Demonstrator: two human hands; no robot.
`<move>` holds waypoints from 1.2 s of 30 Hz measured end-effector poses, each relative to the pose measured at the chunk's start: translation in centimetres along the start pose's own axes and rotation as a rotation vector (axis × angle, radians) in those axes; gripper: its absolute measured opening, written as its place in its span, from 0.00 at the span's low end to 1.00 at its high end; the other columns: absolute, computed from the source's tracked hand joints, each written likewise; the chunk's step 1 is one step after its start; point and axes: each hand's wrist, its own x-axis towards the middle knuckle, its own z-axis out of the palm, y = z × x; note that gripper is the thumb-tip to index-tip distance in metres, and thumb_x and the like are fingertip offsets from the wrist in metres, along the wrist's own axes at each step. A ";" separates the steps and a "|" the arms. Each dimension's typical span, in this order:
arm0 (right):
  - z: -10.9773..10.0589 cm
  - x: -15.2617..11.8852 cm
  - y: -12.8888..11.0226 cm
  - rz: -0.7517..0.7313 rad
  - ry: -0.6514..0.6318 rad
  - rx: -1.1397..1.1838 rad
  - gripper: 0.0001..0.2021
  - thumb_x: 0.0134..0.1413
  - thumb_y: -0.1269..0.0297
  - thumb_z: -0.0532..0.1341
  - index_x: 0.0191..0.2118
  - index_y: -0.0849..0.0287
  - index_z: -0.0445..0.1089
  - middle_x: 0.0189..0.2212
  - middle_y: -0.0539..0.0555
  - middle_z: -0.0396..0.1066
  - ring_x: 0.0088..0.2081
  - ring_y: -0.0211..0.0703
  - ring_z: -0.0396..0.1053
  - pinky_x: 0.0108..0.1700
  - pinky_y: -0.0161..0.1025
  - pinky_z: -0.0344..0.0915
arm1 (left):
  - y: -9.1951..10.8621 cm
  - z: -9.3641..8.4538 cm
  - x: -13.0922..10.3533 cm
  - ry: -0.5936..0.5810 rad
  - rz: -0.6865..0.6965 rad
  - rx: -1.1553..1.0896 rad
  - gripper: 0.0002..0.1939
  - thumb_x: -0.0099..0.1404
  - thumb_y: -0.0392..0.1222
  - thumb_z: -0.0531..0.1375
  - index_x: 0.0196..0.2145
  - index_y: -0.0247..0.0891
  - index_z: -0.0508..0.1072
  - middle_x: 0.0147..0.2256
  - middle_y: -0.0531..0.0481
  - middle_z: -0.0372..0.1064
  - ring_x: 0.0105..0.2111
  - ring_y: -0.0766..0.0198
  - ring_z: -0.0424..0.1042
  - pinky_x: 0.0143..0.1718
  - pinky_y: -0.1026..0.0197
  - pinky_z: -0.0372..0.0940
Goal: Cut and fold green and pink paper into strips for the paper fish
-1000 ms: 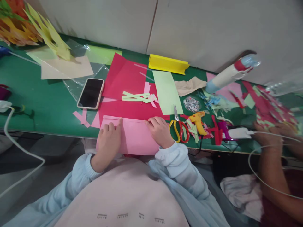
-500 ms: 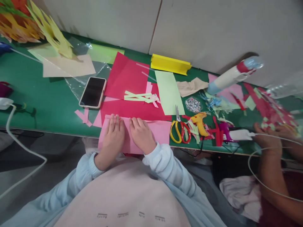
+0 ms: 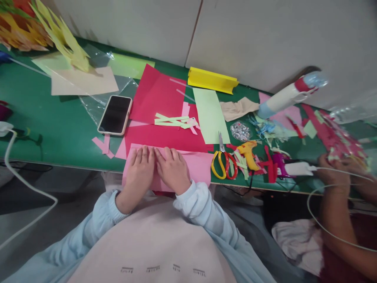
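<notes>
A pink sheet of paper [image 3: 198, 167] lies at the table's front edge, and part of it hangs over. My left hand [image 3: 139, 169] rests flat on its left part, fingers stretched away from me. Close beside it, my right hand [image 3: 174, 169] presses flat on the same sheet, its fingertips near those of the left. Beyond the fingers, red sheets [image 3: 159, 135] lie partly under the pink paper. Pale green strips [image 3: 171, 120] and small pink pieces are on top of the red. Scissors [image 3: 224, 163] with yellow and red handles lie just right of the pink sheet.
A phone [image 3: 115, 115] lies to the left. Rightward are a pale green sheet [image 3: 209, 116], a yellow glue gun [image 3: 249, 154], a bag of small beads [image 3: 240, 131] and a white bottle [image 3: 290, 95]. A co-worker's hands [image 3: 335, 169] hold paper pieces at far right. A wall stands behind.
My right hand has slid left along the pink sheet, so its fingertips now come close to my left hand. The left hand has barely moved.
</notes>
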 end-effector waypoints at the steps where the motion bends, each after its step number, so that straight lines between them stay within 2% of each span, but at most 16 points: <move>1: 0.0 0.0 0.0 0.001 0.000 -0.001 0.23 0.68 0.60 0.50 0.65 0.56 0.60 0.57 0.62 0.65 0.54 0.53 0.59 0.55 0.49 0.61 | -0.1 0.0 0.0 -0.011 0.004 0.004 0.25 0.69 0.31 0.45 0.59 0.20 0.67 0.59 0.23 0.64 0.60 0.43 0.66 0.63 0.40 0.57; 9: 0.1 0.2 -0.5 0.020 0.013 -0.013 0.23 0.68 0.59 0.51 0.64 0.58 0.62 0.56 0.63 0.65 0.54 0.53 0.59 0.55 0.50 0.61 | -0.7 0.4 -0.2 -0.042 0.024 -0.090 0.27 0.69 0.32 0.45 0.62 0.22 0.64 0.64 0.30 0.57 0.66 0.45 0.57 0.65 0.43 0.55; 13: 0.0 0.2 -0.5 0.032 -0.002 -0.001 0.22 0.68 0.59 0.50 0.64 0.58 0.62 0.56 0.63 0.65 0.55 0.53 0.59 0.55 0.50 0.61 | -0.7 0.3 -0.3 -0.015 -0.028 -0.081 0.27 0.70 0.33 0.44 0.62 0.16 0.62 0.64 0.23 0.56 0.65 0.44 0.59 0.64 0.43 0.56; 19: 0.0 0.2 -0.6 0.045 -0.006 0.011 0.22 0.69 0.58 0.50 0.64 0.58 0.62 0.56 0.63 0.65 0.56 0.53 0.59 0.56 0.50 0.60 | -1.1 -0.3 0.0 -0.008 -0.101 -0.010 0.28 0.68 0.33 0.44 0.60 0.10 0.62 0.59 0.14 0.60 0.63 0.38 0.60 0.61 0.41 0.60; 25: -0.1 0.3 -0.6 0.043 -0.025 0.021 0.23 0.68 0.58 0.51 0.64 0.57 0.61 0.56 0.63 0.65 0.56 0.53 0.59 0.57 0.50 0.60 | -1.7 -1.1 0.5 -0.011 -0.158 0.054 0.27 0.67 0.32 0.45 0.60 0.15 0.63 0.59 0.18 0.63 0.62 0.38 0.63 0.61 0.38 0.57; 29: 0.1 0.3 -0.5 0.051 -0.016 0.019 0.22 0.69 0.57 0.50 0.64 0.56 0.61 0.57 0.62 0.64 0.57 0.53 0.58 0.57 0.50 0.59 | -1.2 -1.4 0.4 -0.010 -0.134 0.090 0.27 0.69 0.34 0.44 0.61 0.17 0.62 0.59 0.19 0.63 0.63 0.37 0.61 0.59 0.34 0.57; 31: 0.2 0.3 -0.4 0.051 -0.009 0.017 0.22 0.69 0.58 0.50 0.64 0.55 0.61 0.57 0.62 0.64 0.57 0.53 0.59 0.56 0.49 0.59 | -0.8 -1.1 0.3 -0.026 -0.060 0.072 0.27 0.69 0.34 0.44 0.61 0.16 0.62 0.60 0.20 0.61 0.65 0.38 0.58 0.61 0.34 0.55; 34: 0.2 0.3 -0.1 0.041 0.005 0.018 0.21 0.69 0.59 0.50 0.64 0.55 0.61 0.56 0.61 0.65 0.55 0.51 0.60 0.55 0.48 0.60 | -0.2 -0.4 0.4 -0.059 0.074 0.010 0.27 0.68 0.31 0.43 0.61 0.15 0.63 0.62 0.22 0.58 0.65 0.42 0.57 0.64 0.41 0.54; 36: 0.1 0.2 0.1 0.025 0.017 0.018 0.21 0.70 0.60 0.49 0.63 0.57 0.62 0.55 0.61 0.66 0.54 0.50 0.61 0.55 0.47 0.60 | 0.0 0.0 0.4 -0.072 0.097 -0.012 0.28 0.68 0.29 0.43 0.61 0.13 0.63 0.62 0.20 0.57 0.65 0.43 0.58 0.64 0.45 0.56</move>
